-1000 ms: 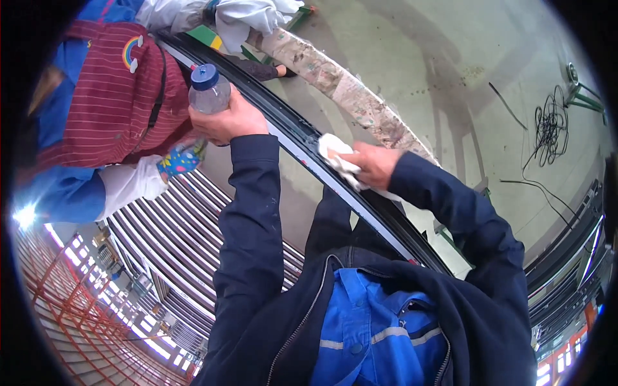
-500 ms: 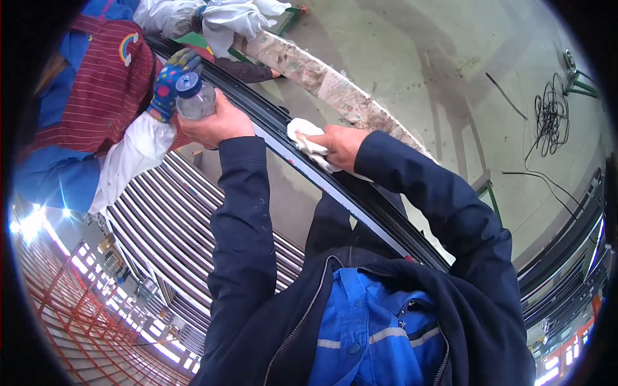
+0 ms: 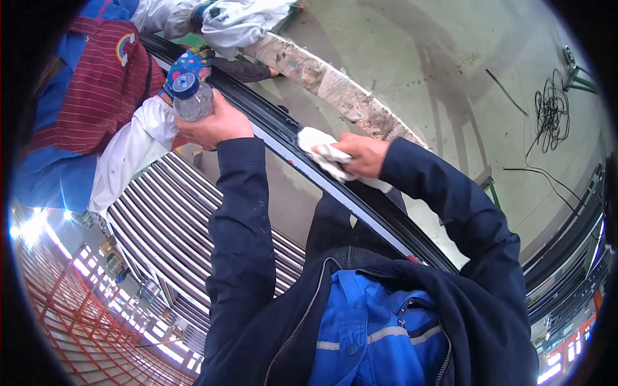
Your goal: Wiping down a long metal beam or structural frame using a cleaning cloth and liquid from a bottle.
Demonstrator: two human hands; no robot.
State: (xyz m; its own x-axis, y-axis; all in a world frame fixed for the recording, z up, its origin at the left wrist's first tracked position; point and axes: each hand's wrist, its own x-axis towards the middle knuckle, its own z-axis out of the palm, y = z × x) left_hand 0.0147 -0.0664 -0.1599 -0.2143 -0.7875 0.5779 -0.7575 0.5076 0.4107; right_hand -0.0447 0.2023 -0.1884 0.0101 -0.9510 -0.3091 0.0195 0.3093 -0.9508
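Observation:
My left hand (image 3: 222,122) is wrapped round a clear plastic bottle (image 3: 195,106) with a blue cap, held upright beside the dark metal profile (image 3: 267,113). In my right hand (image 3: 364,154) is a bunched white cloth (image 3: 322,153), pressed against the top of that profile. The long profile slants from the upper left down to my waist, with a pale strip along its near side. Just behind the bottle, a co-worker's hand in a spotted blue glove (image 3: 188,63) is at the profile's far end.
A co-worker in a striped maroon apron (image 3: 106,90) stands at the left. Beyond the profile runs a worn, stained beam (image 3: 335,93). Rows of metal profiles (image 3: 174,212) lie at the lower left. A coiled black cable (image 3: 550,119) lies on the floor at the right.
My right hand and the cloth have slid toward the lower right along the profile. The co-worker's gloved hand has shifted slightly up and right. My left hand and the bottle have barely moved.

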